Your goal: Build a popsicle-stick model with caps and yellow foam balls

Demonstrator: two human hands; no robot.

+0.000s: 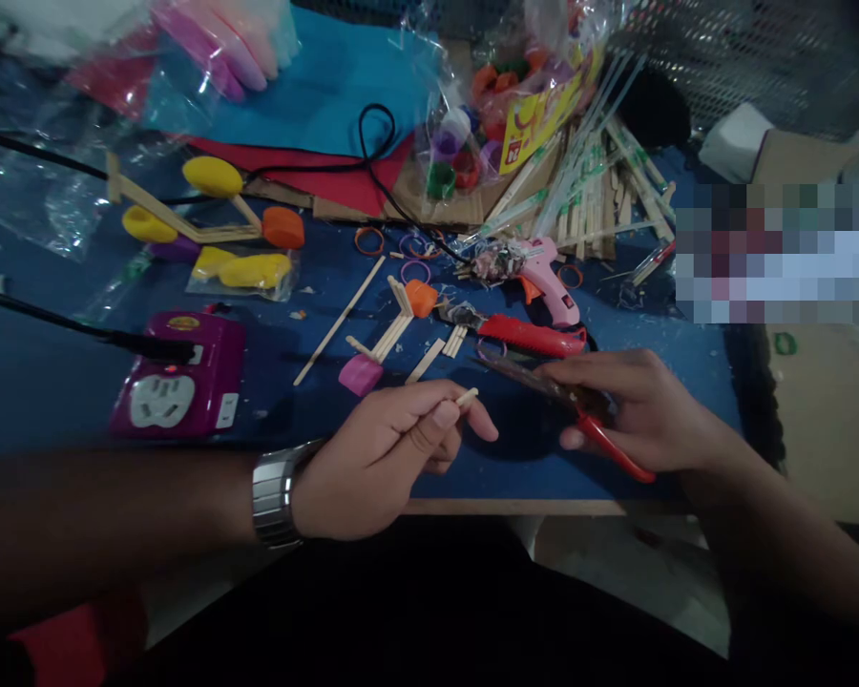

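- Left hand: fingers pinching wooden stick, above counter, near side.
- Right hand: fingers around scissors, right of stick.
- Step, apparently: trimming; next move calls for scissors meeting stick.

A blue tabletop bears glue gun and cutter.

A broad, silver-coloured metal band of flat rectangular links circled the left wrist, close to the left hand. Its polished links caught pale highlights, with thin dark seams dividing them; any dial was out of sight. Both hands were ungloved, and the thumbnail on the left was short and rounded. The right hand and its forearm were bare. Plain, very dark, almost black cloth covered the lap, its folds lost in shadow.
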